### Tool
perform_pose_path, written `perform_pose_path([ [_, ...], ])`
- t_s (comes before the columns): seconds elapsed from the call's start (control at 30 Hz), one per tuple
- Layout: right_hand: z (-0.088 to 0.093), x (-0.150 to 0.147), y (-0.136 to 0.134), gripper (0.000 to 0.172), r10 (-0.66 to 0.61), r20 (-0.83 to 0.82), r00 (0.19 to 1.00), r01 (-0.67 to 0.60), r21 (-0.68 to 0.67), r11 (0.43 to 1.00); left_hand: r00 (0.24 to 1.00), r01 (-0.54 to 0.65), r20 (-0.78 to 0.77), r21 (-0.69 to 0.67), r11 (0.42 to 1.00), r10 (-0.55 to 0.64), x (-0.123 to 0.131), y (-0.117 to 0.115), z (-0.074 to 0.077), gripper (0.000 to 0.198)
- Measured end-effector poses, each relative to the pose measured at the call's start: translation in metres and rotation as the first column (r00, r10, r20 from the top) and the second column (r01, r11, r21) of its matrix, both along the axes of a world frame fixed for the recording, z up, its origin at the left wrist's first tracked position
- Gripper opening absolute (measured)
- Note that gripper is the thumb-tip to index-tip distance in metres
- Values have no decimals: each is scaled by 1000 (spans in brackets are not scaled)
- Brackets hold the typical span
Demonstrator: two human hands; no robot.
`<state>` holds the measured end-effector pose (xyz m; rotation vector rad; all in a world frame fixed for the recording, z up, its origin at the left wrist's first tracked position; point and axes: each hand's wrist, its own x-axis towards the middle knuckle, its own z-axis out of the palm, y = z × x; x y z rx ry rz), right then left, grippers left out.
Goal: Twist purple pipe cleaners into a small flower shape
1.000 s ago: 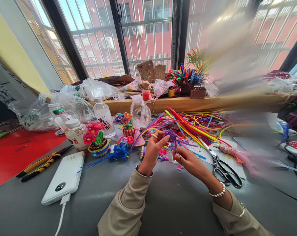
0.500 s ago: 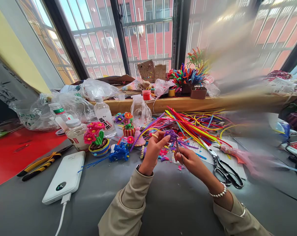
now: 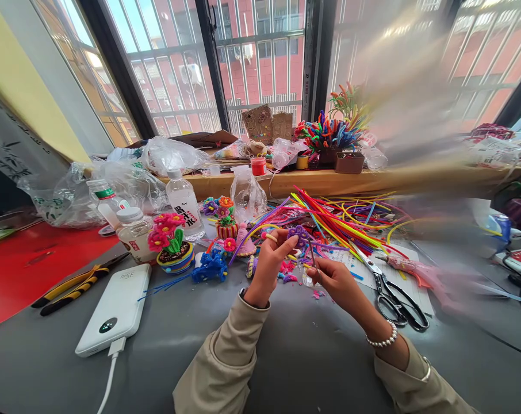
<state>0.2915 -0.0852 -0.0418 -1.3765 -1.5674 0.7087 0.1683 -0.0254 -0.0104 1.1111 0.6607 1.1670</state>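
Observation:
My left hand (image 3: 271, 259) is closed in a pinch on a purple pipe-cleaner flower (image 3: 298, 234), holding it up over the table. Slim metal tweezers (image 3: 312, 254) are pinched in my right hand (image 3: 332, 279), their tips beside the flower's right edge. Fingers partly cover both things. Below the hands lie small pink and purple fluffy scraps (image 3: 290, 277). Just left of my left hand are a blue pipe-cleaner piece (image 3: 209, 266) and a pink cone-shaped figure (image 3: 245, 241). Behind the flower spreads a pile of coloured pipe cleaners (image 3: 329, 221).
Black-handled scissors (image 3: 390, 299) and a glue gun (image 3: 405, 265) lie at the right. At the left are a white power bank (image 3: 116, 310), pliers (image 3: 73, 287), bottles (image 3: 185, 207) and a potted pink pipe-cleaner flower (image 3: 165, 233). A wooden sill (image 3: 286, 185) runs behind.
My right hand has shifted slightly, and the tweezers have tilted and drawn a little away from the flower's middle. My left hand keeps its pinch on the flower.

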Motion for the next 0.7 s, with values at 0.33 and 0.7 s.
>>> perform_pose_path([
  [0.33, 1, -3, -1, 54, 114, -15, 993, -114, -5, 993, 999, -44, 15, -5, 999, 44, 1, 0, 1, 26],
  [0.7, 2, -6, -1, 55, 130, -13, 991, -130, -28, 991, 999, 16, -38, 84, 996, -13, 2, -1, -3, 23],
])
